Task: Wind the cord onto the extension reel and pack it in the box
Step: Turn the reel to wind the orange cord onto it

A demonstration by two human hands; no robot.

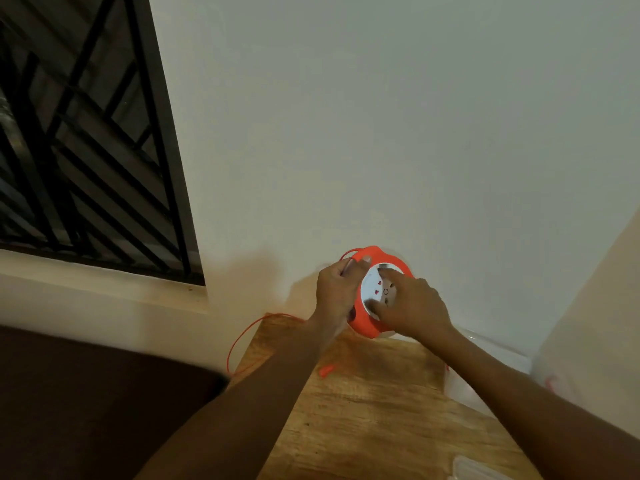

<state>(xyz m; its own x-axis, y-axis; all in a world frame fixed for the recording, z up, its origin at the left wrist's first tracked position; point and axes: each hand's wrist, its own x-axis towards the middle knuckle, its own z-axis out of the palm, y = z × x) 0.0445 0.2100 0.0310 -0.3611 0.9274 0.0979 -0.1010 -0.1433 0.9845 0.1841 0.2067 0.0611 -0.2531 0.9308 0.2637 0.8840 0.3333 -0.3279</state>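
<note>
Left hand (337, 289) grips orange reel (372, 329) rim, held up above tabletop (363, 410); right hand (412, 308) fingers curled on white hub. Cord (242, 336) slack, trailing below left hand. Prob light, rigid plastic; grab rim.

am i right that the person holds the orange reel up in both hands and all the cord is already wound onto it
Not quite. In the head view both hands do hold the orange reel up, left hand on its rim, right hand on its white face, but the cord is not all wound: a loop trails over the wooden table edge.
</note>
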